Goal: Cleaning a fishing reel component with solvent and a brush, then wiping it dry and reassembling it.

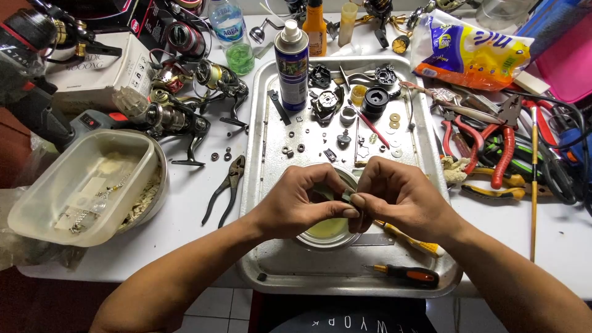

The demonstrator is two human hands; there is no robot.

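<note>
Left hand and right hand both pinch a small dark part over the metal tray, above a yellow-filled bowl.

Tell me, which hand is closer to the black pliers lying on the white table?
Left. The left hand is just right of the black pliers, over the metal tray. The right hand is farther right, beyond the left hand.
</note>
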